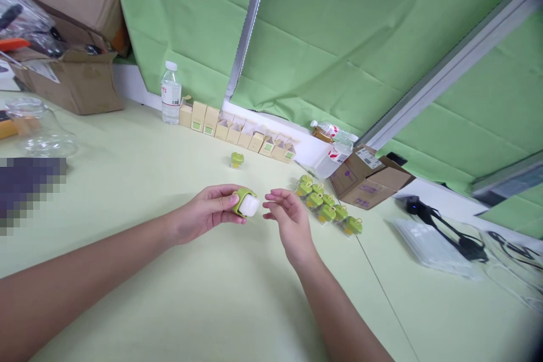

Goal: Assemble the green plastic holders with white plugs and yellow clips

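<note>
My left hand [207, 210] grips a small green and white gadget [246, 202] above the pale green table [169, 271]. My right hand [288, 216] hovers just to the right of it, fingers apart and slightly curled, holding nothing. Several green gadgets of the same kind, wrapped in clear bags [326, 205], lie in a row right of my right hand. One more green gadget [237, 159] stands alone farther back. A row of small yellow boxes [237, 131] lines the wall.
A water bottle [171, 94] stands at the row's left end. A small cardboard box [367, 176] sits at the back right, another bottle [335, 134] behind it. A glass jar [36, 127] and large cartons [72, 76] are at left. Clear bags [432, 246] and a black cable [449, 229] lie at right.
</note>
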`<state>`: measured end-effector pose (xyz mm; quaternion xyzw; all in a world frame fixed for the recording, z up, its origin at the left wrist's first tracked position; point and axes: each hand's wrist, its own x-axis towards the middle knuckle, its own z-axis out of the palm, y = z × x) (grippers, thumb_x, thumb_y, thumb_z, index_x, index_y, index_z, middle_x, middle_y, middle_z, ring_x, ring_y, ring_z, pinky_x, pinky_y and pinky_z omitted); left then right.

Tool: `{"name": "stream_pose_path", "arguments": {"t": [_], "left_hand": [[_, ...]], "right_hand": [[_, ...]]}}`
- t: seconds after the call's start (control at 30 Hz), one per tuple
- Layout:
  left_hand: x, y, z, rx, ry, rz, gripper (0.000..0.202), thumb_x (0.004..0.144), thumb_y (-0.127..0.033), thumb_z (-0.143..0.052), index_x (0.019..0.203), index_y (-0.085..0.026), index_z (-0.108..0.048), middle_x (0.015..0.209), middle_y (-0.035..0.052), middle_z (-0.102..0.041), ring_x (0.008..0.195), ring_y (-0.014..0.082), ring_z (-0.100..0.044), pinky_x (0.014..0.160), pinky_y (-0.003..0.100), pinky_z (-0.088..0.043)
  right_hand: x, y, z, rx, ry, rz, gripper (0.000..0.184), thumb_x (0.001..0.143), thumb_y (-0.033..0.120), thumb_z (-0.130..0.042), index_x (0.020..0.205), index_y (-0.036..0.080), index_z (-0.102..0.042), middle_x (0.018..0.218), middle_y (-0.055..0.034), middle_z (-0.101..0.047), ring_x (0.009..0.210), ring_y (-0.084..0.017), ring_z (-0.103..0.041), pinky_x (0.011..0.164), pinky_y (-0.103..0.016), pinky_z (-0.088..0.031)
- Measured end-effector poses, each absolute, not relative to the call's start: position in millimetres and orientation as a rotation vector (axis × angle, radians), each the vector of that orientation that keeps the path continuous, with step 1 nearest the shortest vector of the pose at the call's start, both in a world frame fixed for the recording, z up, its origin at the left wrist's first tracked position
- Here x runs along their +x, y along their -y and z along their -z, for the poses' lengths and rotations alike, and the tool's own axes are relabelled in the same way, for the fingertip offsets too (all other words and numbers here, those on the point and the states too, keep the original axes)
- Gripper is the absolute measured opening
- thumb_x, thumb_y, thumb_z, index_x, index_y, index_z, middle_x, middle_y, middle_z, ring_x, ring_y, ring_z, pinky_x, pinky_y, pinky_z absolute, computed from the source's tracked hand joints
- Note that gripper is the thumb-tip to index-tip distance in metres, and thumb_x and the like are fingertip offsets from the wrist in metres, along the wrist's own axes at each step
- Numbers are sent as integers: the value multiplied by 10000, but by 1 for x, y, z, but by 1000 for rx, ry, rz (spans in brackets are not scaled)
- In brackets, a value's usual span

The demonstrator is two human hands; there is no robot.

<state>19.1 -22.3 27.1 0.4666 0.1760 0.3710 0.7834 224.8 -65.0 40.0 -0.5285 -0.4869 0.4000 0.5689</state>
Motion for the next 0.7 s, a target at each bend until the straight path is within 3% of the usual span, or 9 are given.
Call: {"name": "stream_pose_path", "arguments": {"t": [0.2, 0.33, 0.47, 0.7], "left_hand": [[21, 23, -26, 1350, -586, -877, 359, 830, -372, -722, 1113, -168, -638, 979, 84, -698, 810, 191, -658, 723, 331, -547], [21, 28, -25, 1969, -725, -975, 267, 786, -263, -699, 1037, -198, -640, 896, 39, -653, 696, 149, -599, 645, 288, -495], [22, 34, -26, 2316, -727, -936, 159, 753, -190, -635, 911, -201, -618, 801, 11, -603, 689, 150, -560, 640, 275, -448], [22, 38, -24, 2276, -781, -819, 432, 776, -244, -640, 1178, -239, -482, 950, 14, -645, 710, 161, -588, 636, 278, -436]], "right_hand": [[216, 73, -43, -1135, 1342, -992, 216, 885, 395, -614, 1012, 229, -671, 1021, -58, -680, 935, -209, -647, 752, -348, -563], [216, 74, -39, -1166, 1513, -919, 213, 869, 362, -653, 1042, 243, -687, 1063, -68, -693, 1011, -233, -648, 843, -393, -551], [214, 79, -38, -1161, 1751, -657, 129, 832, 261, -700, 958, 265, -727, 1122, -59, -670, 1072, -230, -632, 961, -413, -499], [211, 81, -37, -1193, 1856, -530, 104, 887, 217, -623, 904, 262, -716, 1098, -58, -658, 1048, -217, -634, 938, -383, -495]]}}
